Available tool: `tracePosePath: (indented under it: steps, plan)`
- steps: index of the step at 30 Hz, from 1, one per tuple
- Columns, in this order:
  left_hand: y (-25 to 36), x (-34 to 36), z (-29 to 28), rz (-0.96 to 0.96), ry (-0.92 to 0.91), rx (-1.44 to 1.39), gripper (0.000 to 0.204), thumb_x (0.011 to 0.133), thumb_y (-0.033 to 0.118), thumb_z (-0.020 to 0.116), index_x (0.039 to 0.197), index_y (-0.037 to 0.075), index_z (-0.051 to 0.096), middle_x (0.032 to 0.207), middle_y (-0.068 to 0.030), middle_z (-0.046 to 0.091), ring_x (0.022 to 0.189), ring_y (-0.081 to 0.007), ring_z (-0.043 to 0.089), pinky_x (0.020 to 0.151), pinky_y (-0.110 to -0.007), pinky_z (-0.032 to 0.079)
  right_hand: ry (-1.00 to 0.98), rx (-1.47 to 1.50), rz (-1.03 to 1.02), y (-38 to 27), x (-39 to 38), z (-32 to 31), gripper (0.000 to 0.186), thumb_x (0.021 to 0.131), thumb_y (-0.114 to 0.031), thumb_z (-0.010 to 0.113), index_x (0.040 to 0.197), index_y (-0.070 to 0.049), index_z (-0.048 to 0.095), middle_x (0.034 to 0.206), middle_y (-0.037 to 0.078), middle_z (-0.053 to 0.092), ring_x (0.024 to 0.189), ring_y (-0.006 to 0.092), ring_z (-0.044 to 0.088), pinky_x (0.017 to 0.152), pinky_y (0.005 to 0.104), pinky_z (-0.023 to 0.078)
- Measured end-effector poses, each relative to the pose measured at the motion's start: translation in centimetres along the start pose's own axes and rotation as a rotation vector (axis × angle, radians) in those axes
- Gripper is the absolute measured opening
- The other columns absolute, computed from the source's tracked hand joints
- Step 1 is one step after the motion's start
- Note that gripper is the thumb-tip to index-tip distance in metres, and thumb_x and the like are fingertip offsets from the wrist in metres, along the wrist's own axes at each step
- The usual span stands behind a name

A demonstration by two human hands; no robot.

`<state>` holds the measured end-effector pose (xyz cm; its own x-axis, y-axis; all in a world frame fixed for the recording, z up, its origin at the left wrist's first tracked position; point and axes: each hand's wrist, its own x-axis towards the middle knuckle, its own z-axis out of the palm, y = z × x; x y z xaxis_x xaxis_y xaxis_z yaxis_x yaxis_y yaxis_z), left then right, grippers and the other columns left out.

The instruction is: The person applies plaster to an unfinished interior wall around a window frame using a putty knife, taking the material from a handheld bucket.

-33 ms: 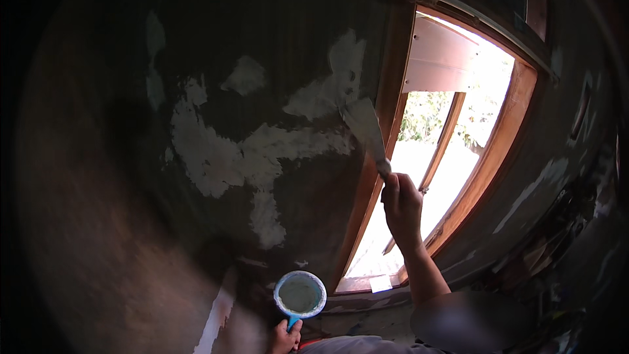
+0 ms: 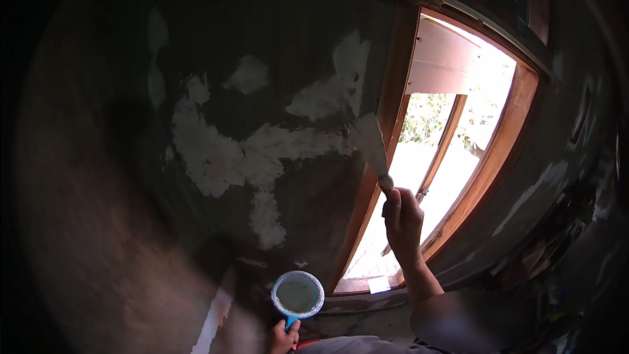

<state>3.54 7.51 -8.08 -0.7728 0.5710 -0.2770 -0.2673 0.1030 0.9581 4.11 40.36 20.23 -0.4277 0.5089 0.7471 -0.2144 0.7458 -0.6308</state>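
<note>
My right hand [image 2: 403, 213] grips the handle of a putty knife [image 2: 371, 145], its wide blade slanting up and left onto the dark wall beside the window frame. Pale filler patches [image 2: 262, 151] spread in rough smears over the wall to the left of the blade. Low in the view, my left hand [image 2: 285, 337] is closed round the blue handle of a round pot [image 2: 298, 293]. Greyish filler lies inside the pot, and its rim is smeared white.
A wooden window frame [image 2: 485, 180] stands right of the blade, bright daylight and foliage behind it. A small white piece [image 2: 379, 284] rests on its sill. Further pale streaks [image 2: 534, 193] mark the wall at right. Dim clutter [image 2: 537, 262] lies at the lower right.
The putty knife and my right hand have moved slightly down along the wall by the frame. My left hand still holds the pot, barely shifted.
</note>
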Motion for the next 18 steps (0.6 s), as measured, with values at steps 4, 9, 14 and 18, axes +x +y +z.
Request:
tracePosePath:
  steps: [4, 9, 14, 18]
  plan:
    - [-0.3, 0.1, -0.5, -0.001, -0.026, -0.052, 0.009, 0.102, 0.014, 0.059, 0.1, 0.006, 0.058, 0.06, -0.0012, 0.053, 0.04, -0.0114, 0.047, 0.036, -0.029, 0.036, 0.018, 0.054, -0.091, -0.8, 0.8, 0.0, 0.031, 0.111, -0.026, 0.048, 0.1, 0.0, 0.062, 0.065, -0.001, 0.055, 0.057, 0.0047, 0.051, 0.052, 0.0226, 0.04]
    - [-0.3, 0.5, -0.5, 0.033, 0.004, 0.099, 0.009, 0.103, 0.015, 0.059, 0.1, 0.007, 0.058, 0.058, -0.0005, 0.052, 0.04, -0.0114, 0.046, 0.036, -0.029, 0.036, 0.014, 0.027, -0.004, 0.8, 1.5, 0.5, 0.03, 0.11, -0.025, 0.05, 0.097, -0.001, 0.061, 0.066, -0.002, 0.053, 0.057, 0.0038, 0.048, 0.052, 0.0222, 0.039]
    - [-1.3, 0.7, -0.2, 0.045, -0.029, -0.041, 0.008, 0.103, 0.015, 0.058, 0.104, 0.006, 0.059, 0.057, -0.0005, 0.051, 0.039, -0.0106, 0.045, 0.035, -0.028, 0.035, -0.034, 0.142, -0.044, 3.9, 0.0, -1.5, 0.029, 0.11, -0.025, 0.051, 0.098, -0.001, 0.061, 0.067, -0.003, 0.052, 0.058, 0.0029, 0.046, 0.052, 0.0218, 0.037]
    - [-2.5, 1.0, -0.9, 0.076, -0.044, -0.043, 0.009, 0.104, 0.015, 0.058, 0.106, 0.006, 0.059, 0.057, -0.0006, 0.051, 0.038, -0.0101, 0.045, 0.035, -0.028, 0.035, -0.132, 0.107, -0.155, 2.2, 4.7, -2.0, 0.023, 0.108, -0.02, 0.053, 0.1, -0.001, 0.061, 0.068, 0.001, 0.056, 0.06, 0.0073, 0.053, 0.055, 0.0253, 0.042]
